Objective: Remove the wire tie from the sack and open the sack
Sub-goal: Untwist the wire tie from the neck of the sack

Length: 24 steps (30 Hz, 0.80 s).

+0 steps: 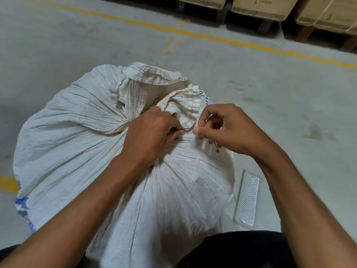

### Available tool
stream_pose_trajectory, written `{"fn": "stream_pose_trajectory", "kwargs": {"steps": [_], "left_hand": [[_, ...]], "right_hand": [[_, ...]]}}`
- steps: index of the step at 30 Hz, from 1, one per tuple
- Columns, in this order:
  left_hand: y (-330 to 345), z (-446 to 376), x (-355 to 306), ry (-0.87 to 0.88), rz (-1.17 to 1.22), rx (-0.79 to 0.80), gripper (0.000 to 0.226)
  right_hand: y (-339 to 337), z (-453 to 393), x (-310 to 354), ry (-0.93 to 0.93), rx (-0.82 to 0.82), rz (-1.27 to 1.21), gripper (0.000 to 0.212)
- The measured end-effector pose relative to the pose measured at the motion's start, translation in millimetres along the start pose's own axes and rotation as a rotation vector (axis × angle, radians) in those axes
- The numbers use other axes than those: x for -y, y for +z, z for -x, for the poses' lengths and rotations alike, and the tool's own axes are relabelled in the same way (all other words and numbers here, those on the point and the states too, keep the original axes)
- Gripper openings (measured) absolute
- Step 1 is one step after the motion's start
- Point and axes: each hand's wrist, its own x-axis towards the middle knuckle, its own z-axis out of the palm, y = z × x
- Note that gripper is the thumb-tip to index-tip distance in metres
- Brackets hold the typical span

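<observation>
Wire tie (186,129) runs left-right across sack (81,120) neck, left hand (152,132) and right hand (229,128) each pinching an end.

head view, looking forward and down, close over the sack (92,147), floor (280,97) beyond

We saw a sack (81,132) of off-white woven cloth, creased in fine pleats, with blue print at its lower left edge and a few blue letters near its gathered mouth. The wire tie (185,129) was thin and dark, almost black. The floor (280,97) was pale grey-green, mottled with darker smudges and crossed by a yellow line (193,33). A white grille (247,200) with a wavy pattern lay on it. The boxes (262,6) at the top were tan cardboard with ribbed edges, over dark brown pallets (305,33). Our clothing (241,248) at the bottom was black.
</observation>
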Motion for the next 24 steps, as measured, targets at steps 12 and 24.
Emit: {"fn": "stream_pose_trajectory", "kwargs": {"steps": [12, 24], "left_hand": [[-0.2, -12.2, -12.7, 0.03, 0.085, 0.207, 0.022], [47.8, -62.5, -101.3, -0.308, 0.498, 0.193, 0.019]], "right_hand": [[-9.9, 1.4, -10.9, 0.047, -0.126, 0.321, 0.018], [-79.1, 43.7, -60.3, 0.172, -0.296, 0.27, 0.014]]}}
